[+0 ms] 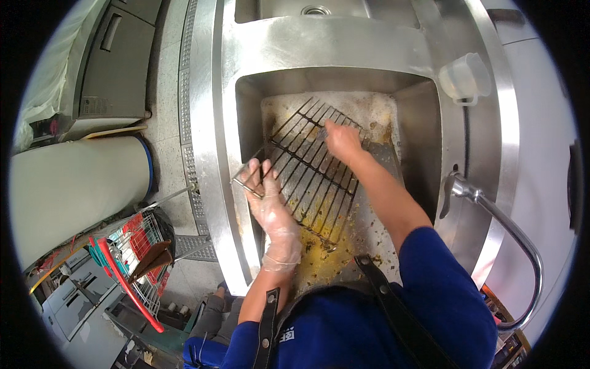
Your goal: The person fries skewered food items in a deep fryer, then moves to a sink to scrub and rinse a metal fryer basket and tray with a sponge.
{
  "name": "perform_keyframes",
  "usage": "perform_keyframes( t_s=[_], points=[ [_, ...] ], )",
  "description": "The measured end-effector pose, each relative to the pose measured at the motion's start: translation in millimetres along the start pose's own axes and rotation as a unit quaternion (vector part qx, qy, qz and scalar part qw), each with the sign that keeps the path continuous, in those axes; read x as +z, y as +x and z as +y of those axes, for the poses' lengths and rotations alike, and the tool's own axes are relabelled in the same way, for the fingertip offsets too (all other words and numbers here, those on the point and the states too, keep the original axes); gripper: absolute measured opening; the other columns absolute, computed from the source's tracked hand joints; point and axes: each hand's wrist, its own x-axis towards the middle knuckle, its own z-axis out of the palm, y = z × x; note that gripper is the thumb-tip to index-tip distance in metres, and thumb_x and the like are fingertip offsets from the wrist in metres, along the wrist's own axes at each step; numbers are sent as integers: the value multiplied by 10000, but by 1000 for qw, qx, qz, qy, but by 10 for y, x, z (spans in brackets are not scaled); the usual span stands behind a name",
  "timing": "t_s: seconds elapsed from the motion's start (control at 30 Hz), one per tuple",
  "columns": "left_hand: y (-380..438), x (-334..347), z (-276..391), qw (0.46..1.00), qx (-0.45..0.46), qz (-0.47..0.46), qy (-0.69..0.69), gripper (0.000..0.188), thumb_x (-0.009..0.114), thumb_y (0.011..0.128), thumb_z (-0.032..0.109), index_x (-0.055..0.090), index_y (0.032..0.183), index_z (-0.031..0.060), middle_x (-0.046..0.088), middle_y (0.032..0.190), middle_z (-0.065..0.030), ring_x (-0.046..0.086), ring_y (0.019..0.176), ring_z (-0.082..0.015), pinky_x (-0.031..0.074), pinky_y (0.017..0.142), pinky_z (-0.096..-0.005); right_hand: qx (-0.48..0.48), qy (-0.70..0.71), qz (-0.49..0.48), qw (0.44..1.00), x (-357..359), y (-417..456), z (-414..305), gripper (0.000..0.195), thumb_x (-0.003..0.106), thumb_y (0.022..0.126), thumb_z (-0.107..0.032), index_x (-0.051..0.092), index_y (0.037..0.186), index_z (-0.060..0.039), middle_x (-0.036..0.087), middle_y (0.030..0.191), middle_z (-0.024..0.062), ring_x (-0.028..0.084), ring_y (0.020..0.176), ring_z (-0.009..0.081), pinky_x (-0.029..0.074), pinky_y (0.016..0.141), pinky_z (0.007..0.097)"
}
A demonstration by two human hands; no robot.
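A dark wire grill rack (302, 159) lies tilted in the steel sink basin (419, 138). My left hand (274, 210), in a clear plastic glove, grips the bent metal end of the rack by the basin's left rim. On the bars near the far right side, my right hand (343, 142) presses a grey scouring pad (321, 134), mostly covered by the fingers. White suds (332, 99) coat the far end of the basin. Yellowish liquid with dark food bits (318, 265) covers the near part of the bottom.
A translucent plastic jug (465, 76) stands on the right ledge, beyond a curved chrome faucet (498, 214). Another basin (281, 9) with a drain adjoins at the far side. Left of the sink are a red-handled shopping cart (124, 276), a large whitish cylinder (83, 170) and a person's grey-trousered leg (207, 318).
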Motion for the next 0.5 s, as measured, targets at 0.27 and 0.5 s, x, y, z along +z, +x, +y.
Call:
perform_keyframes(
  t_s=[0.27, 0.5],
  points=[
    [41, 25, 82, 999, -30, -10, 40, 425, 515, 981, 29, 379, 1384, 33, 457, 1400, -83, 486, 1253, -211, 403, 1046, -327, -31, 27, -78, 996, -53, -193, -275, 267, 602, 759, -19, 499, 1003, -50, 645, 759, 159, 644, 706, 355, 476, 604, 498],
    [39, -49, 20, 998, -20, -17, 52, 381, 526, 981, 68, 422, 1347, 43, 492, 1354, -87, 501, 1211, -202, 398, 1044, -330, 191, 125, 22, 973, 57, -40, 254, 212, 510, 947, -263, 566, 1050, -86, 693, 880, 172, 676, 808, 331, 494, 723, 493]
  ],
)
